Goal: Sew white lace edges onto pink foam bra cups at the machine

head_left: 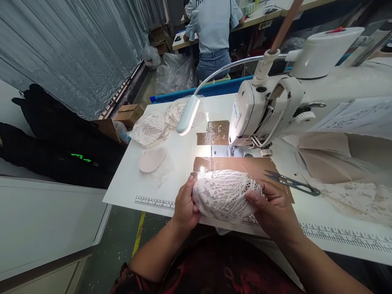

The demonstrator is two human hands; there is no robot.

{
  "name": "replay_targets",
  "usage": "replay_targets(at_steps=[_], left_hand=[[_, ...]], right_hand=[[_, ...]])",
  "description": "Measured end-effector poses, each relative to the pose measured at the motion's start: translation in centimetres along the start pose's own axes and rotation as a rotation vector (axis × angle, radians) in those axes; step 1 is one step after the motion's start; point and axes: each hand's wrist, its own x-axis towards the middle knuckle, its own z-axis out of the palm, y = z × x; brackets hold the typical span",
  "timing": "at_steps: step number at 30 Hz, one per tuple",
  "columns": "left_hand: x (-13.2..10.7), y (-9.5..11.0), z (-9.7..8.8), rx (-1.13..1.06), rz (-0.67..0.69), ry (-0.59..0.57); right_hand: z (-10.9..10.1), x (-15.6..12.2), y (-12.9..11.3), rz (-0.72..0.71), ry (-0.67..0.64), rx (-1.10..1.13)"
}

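A white lace bra cup (225, 196) is held up just over the front edge of the sewing table. My left hand (186, 206) pinches its left end, fingers partly hidden behind the lace. At the opposite end, my right hand (275, 208) grips the cup with the thumb on top. Behind the cup stands a white sewing machine (245, 110), its needle area above a metal plate (220, 151). Dark thread snips (292, 182) lie to the right of the cup, near my right hand.
Lace cups (151, 128) and a beige pad (152, 159) lie on the table's left side. A lamp (188, 115) on a bendable neck hangs over them. Beige fabric pieces (324, 151) rest at the right. Beyond the table a person (212, 32) sits facing away.
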Motion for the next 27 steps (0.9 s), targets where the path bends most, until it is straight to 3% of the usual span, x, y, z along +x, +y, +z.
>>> replay_targets(at_steps=[2, 5, 7, 9, 11, 14, 20, 27], left_hand=[[0.5, 0.6, -0.8, 0.065, 0.010, -0.045], [0.9, 2.8, -1.4, 0.283, 0.389, -0.206], [0.8, 4.6, -1.1, 0.527, 0.577, -0.391], [0.7, 6.0, -0.4, 0.799, 0.514, -0.588], [0.5, 6.4, 0.3, 0.983, 0.350, -0.692], [0.4, 5.7, 0.6, 1.011, 0.214, -0.691], [0.4, 4.9, 0.4, 0.942, 0.199, -0.691], [0.6, 6.5, 1.1, 0.925, 0.202, -0.670]], right_hand=[[-0.1, 0.0, -0.3, -0.003, -0.007, 0.004], [-0.1, 0.0, -1.0, -0.042, -0.134, -0.160], [0.3, 0.0, -1.5, -0.070, -0.232, -0.299], [0.8, 0.0, -1.9, -0.083, -0.295, -0.407], [1.3, 0.0, -2.0, -0.087, -0.312, -0.494], [1.8, 0.2, -2.1, -0.126, -0.269, -0.576], [2.1, 0.6, -2.3, -0.360, -0.104, -0.628], [2.0, 0.7, -2.4, -0.278, -0.047, -0.670]])
